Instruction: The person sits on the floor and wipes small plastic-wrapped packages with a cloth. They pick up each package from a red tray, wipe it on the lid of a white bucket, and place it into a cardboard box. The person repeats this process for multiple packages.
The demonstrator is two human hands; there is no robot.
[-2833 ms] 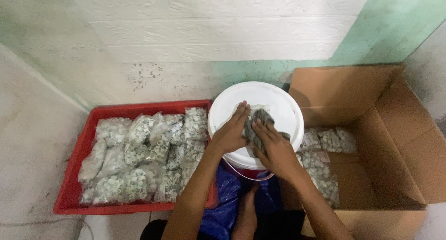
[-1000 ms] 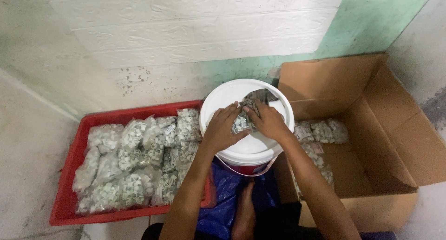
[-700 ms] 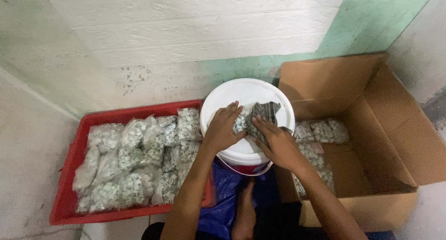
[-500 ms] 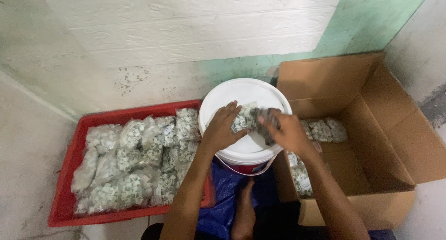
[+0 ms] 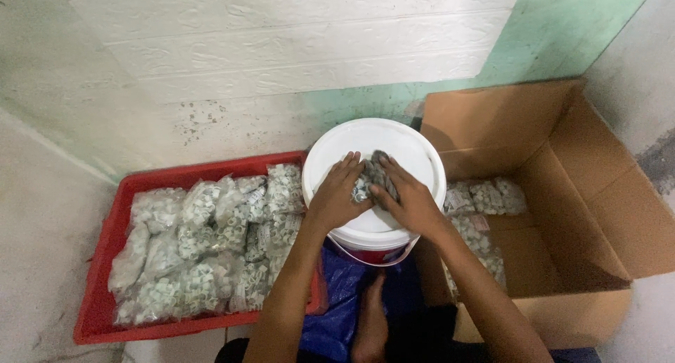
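Head view, one item in hand: small clear bag of pale ring-shaped parts (image 5: 365, 184), lying on the white bucket lid (image 5: 415, 152), near the lid's centre. Left hand (image 5: 336, 198): palm down on the bag's left side, fingers pressing it, closed over the bag rather than lifting it. Right hand (image 5: 408, 201): laid over the bag's right side, fingers bent on it, gripping the same bag. White bucket stands between two containers, against the foot of the wall. Red plastic crate (image 5: 105, 279), just beside the bucket's left edge: filled with many like bags (image 5: 204, 250), heaped across its whole floor. Open cardboard box (image 5: 562, 194), touching the bucket's right edge: several like bags (image 5: 485, 198) along its near-left inner side. Blue sheet (image 5: 344, 300): under the bucket's near edge.
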